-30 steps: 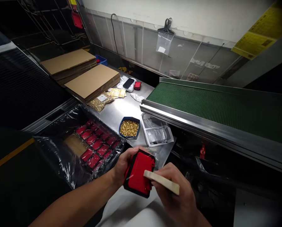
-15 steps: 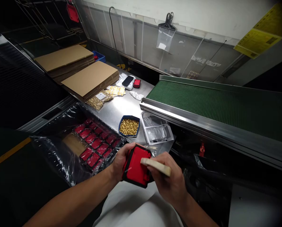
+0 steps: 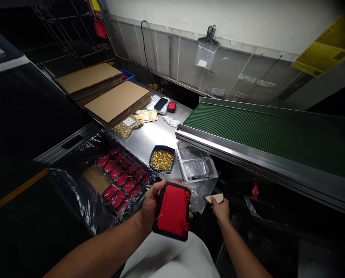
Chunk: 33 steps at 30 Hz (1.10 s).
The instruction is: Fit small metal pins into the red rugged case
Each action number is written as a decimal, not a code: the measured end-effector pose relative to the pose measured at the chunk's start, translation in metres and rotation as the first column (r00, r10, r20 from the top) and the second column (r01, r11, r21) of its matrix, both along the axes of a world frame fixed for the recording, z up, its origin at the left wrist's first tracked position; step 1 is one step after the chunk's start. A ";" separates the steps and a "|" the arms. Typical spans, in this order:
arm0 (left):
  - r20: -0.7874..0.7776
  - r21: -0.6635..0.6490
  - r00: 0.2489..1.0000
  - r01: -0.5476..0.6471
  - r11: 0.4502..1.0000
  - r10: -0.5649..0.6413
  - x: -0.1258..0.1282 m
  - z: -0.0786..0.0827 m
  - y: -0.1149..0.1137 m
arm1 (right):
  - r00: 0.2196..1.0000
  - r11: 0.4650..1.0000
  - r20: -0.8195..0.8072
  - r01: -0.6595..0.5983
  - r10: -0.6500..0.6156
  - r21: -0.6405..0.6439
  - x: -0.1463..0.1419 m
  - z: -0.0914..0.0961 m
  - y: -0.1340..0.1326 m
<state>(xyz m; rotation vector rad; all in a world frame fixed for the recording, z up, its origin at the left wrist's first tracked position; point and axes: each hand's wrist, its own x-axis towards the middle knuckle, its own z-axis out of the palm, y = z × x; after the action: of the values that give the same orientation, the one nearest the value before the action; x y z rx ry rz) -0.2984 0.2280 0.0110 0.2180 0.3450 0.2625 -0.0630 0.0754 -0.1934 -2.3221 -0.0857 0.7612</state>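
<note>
The left hand [image 3: 151,202] is closed around a red-and-black case [image 3: 172,210], held above the person's lap with its broad red face turned up and two red fittings along its right side; the right hand [image 3: 221,210], well apart from the case, pinches a pale flat piece [image 3: 215,198] between thumb and fingers, near the tabletop's lower right corner. On the tabletop [image 3: 140,150], beyond the case, sits a dark blue tray [image 3: 161,170] full of small gold-coloured pieces [image 3: 162,158] (too small to tell their shape); just right of it lie clear plastic bags [image 3: 196,168], beside the green conveyor belt [image 3: 233,121]; to the left, a plastic-lined box [image 3: 74,189] holds rows of red cases [image 3: 122,178]; farther back lie a phone [image 3: 161,103] and cardboard stacks [image 3: 119,101].
</note>
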 end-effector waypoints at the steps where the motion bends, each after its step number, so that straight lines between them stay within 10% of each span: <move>1: -0.006 0.016 1.000 -0.022 1.000 0.022 -0.001 0.003 -0.001 | 1.000 0.999 0.002 -0.031 0.031 -0.023 0.003 -0.012 0.004; 12: -0.082 0.079 0.967 -0.233 0.969 0.240 -0.006 0.021 -0.014 | 0.934 0.932 0.061 -0.344 0.352 -0.112 0.013 -0.075 0.026; 33: -0.236 -0.069 0.955 -0.199 0.978 0.178 -0.017 0.007 -0.016 | 0.733 0.765 0.249 -0.544 0.633 -0.344 -0.052 -0.042 0.037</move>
<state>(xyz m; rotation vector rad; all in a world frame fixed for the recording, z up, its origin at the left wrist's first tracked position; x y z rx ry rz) -0.3150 0.2115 0.0183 0.1245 0.6072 0.4107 -0.1155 0.1129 -0.2353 -2.6772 -1.0010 0.6595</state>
